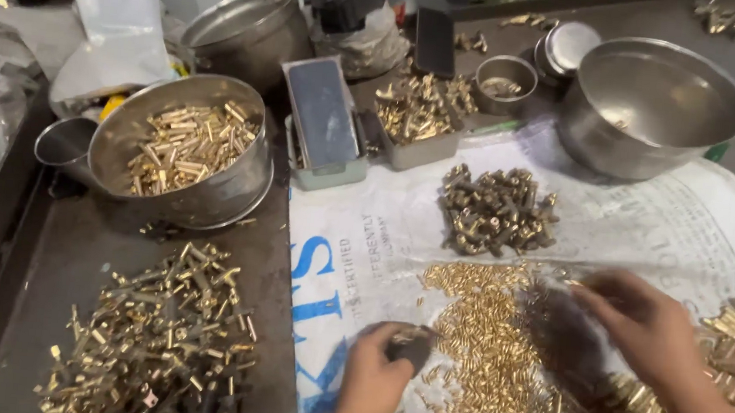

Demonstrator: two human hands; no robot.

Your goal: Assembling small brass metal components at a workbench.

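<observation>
Head view: left hand point(376, 375) pinches a small dark part point(413, 346); right hand point(642, 322), blurred, grip unclear, could scatter the brass pins point(483, 347) off the sack point(364, 250).

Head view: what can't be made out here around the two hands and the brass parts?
- Right hand: motion-blurred, so the fingers and any grip are unclear.
- Left hand: closed on a small dark piece; its kind is too small to tell.
- Small brass pins: partly smeared by the blur.
- Left brass pile: cut off by the bottom edge.
- Large steel bowl: contents barely visible.
</observation>
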